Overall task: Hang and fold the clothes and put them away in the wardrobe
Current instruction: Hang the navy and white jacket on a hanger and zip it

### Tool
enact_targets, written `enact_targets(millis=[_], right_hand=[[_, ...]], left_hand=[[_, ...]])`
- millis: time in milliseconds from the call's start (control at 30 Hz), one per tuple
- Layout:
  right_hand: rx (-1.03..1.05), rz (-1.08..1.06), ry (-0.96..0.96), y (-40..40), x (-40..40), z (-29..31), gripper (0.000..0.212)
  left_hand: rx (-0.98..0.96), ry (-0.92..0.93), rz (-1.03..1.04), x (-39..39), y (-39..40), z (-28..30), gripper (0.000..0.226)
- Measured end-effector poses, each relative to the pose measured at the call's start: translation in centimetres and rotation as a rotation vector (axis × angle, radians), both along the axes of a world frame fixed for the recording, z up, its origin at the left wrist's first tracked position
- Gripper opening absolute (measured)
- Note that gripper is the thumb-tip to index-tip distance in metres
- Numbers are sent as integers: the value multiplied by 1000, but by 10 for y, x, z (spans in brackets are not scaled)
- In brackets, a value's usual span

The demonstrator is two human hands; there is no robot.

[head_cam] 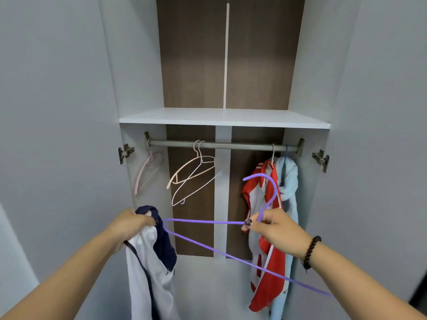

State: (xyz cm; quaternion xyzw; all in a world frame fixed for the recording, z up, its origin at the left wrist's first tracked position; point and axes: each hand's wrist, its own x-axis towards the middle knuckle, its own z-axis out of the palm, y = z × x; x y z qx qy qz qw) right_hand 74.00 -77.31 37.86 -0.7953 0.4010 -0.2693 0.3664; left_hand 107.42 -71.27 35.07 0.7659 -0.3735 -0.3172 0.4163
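Obs: left hand (131, 224) grips the navy collar of a white-and-navy zip jacket (147, 262), bunched at the top, body of the garment hanging free toward 6 o'clock. Right hand (275, 229) pinches the purple wire hanger (203, 221) at the neck just below its hook; the hook rises toward 12 o'clock, one shoulder tip points at 9 o'clock and touches or enters the jacket at the collar, exact depth hidden by cloth. Judgement: collar is held open so the hanger arm can thread in; the neck pinch lets the hanger be steered. Wardrobe rail (221, 145) sits at 12 o'clock from the hands, under a white shelf (221, 117). On the rail: a pink hanger (147, 172) at the 9 o'clock end, two pale bare hangers (191, 174) near centre, then a red-and-white jacket (265, 227) and a light blue garment (288, 179) at the 3 o'clock end, touching each other. Beaded bracelet (310, 251) on the right wrist. Step in hand: hanging, not yet on the rail.
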Motion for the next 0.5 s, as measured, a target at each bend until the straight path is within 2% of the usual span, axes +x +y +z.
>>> enact_targets(millis=[267,333,433,500], right_hand=[[-16,96,141,16,10,-19,26],[14,139,143,19,14,-23,29],[40,177,85,25,17,-25,31],[42,186,2,28,18,-23,30]], left_hand=[[-63,-86,-261,-63,35,26,29],[-122,-100,-331,-79,39,29,6],[-199,-147,-405,-98,40,32,26],[-219,-260,-457,-109,38,34,38]])
